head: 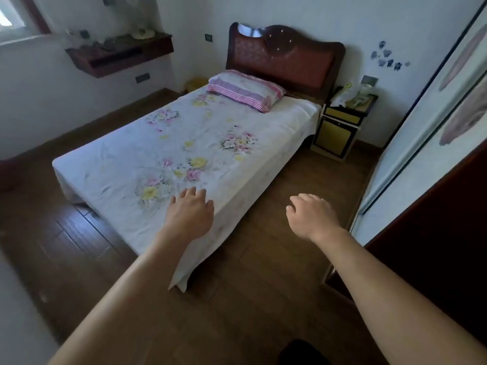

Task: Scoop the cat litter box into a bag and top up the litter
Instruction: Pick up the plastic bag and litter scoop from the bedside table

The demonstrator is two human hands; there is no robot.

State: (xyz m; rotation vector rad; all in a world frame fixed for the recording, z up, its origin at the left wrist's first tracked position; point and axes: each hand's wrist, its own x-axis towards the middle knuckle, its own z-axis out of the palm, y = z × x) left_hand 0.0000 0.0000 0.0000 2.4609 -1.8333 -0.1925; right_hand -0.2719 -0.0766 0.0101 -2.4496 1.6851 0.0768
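Head view: no litter box or bag shows anywhere in the room, so which way they lie from either hand cannot be told. The left hand (pixel 188 216) hangs over the foot-end corner of the bed (pixel 147 159), fingers loose and apart, holding nothing. The right hand (pixel 311 217) hangs over the floor (pixel 263 259) between the bed and the wardrobe door (pixel 421 143), fingers slackly curled, empty. Both reach about equally far forward, so neither is nearer. Finding the box likely comes first.
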